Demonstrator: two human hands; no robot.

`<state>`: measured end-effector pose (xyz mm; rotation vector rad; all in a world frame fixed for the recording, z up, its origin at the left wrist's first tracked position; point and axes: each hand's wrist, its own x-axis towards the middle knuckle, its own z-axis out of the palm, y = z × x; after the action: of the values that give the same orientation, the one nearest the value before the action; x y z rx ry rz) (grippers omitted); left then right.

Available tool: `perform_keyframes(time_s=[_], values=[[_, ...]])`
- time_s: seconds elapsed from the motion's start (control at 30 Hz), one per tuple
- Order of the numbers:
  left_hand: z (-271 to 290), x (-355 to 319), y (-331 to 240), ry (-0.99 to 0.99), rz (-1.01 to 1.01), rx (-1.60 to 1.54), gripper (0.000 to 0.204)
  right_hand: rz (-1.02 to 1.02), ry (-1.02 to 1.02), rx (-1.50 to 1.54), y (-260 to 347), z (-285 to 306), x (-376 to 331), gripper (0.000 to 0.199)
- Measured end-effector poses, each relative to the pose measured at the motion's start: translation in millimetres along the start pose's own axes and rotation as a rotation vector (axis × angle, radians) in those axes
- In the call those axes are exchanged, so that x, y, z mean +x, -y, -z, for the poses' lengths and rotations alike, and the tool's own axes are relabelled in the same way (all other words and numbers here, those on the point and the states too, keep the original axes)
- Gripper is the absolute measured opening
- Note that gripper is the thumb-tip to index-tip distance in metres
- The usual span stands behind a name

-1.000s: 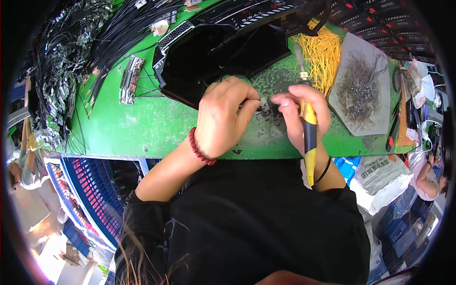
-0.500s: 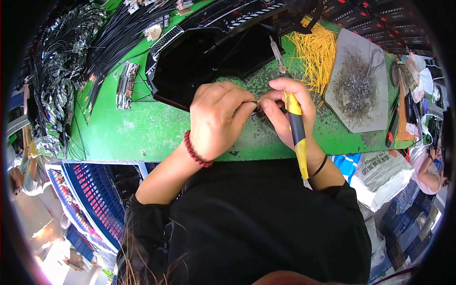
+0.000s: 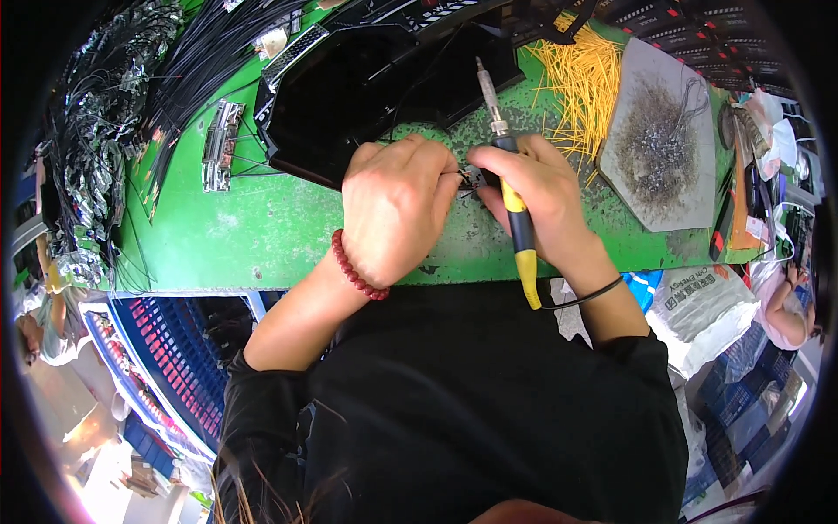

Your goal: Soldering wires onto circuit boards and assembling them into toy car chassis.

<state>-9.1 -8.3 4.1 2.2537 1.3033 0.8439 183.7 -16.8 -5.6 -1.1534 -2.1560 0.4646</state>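
The green surface (image 3: 288, 229) and the black shell (image 3: 336, 113) at its far side sit a little further left in view than a second ago, with everything on them, so the head has probably turned rather than they moved. The left hand (image 3: 393, 194) keeps its pose, thumb and forefinger pinched, seemingly on the wire ends (image 3: 466, 180). The right hand (image 3: 552, 194), apart from it a second ago, has closed in; its thumb and forefinger are now just beside the wire ends, contact hard to tell. It grips the iron (image 3: 521, 229), which has swung from near upright to a leftward tilt, tip toward the shell and clear of the wire ends. Those lie between the hands, above the surface, near the shell's edge. This looks like finger work, the iron merely parked in the grip.
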Motion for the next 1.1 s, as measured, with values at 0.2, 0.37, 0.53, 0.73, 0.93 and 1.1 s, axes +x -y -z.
perform_keyframes(time_s=[0.2, 0.37, 0.53, 0.73, 0.93, 1.1], values=[[-2.0, -1.1, 4.5, -0.005, -0.015, 0.028, 0.011, -0.035, -0.053, 0.013, 0.2, -10.1, -2.2, 0.042], [-1.8, 4.1, -2.3, -0.01, -0.014, 0.052, 0.011, -0.084, -0.105, -0.023, 4.6, -15.5, -6.8, 0.046], [-1.4, 3.9, -2.6, -0.088, -0.05, -0.006, 0.013, -0.165, -0.233, 0.173, 5.7, -11.0, -12.4, 0.049], [-0.1, 3.2, -1.9, -0.079, -0.048, -0.02, 0.013, -0.126, -0.173, 0.305, 5.0, -6.9, -10.6, 0.05], [-2.5, 1.0, -1.1, -0.064, -0.082, -0.023, 0.013, -0.043, -0.26, 0.346, 3.7, -13.1, -1.4, 0.044], [-2.6, 1.5, 0.4, -0.086, -0.077, -0.037, 0.013, -0.258, -0.297, 0.466, 8.4, -15.5, -1.5, 0.04]])
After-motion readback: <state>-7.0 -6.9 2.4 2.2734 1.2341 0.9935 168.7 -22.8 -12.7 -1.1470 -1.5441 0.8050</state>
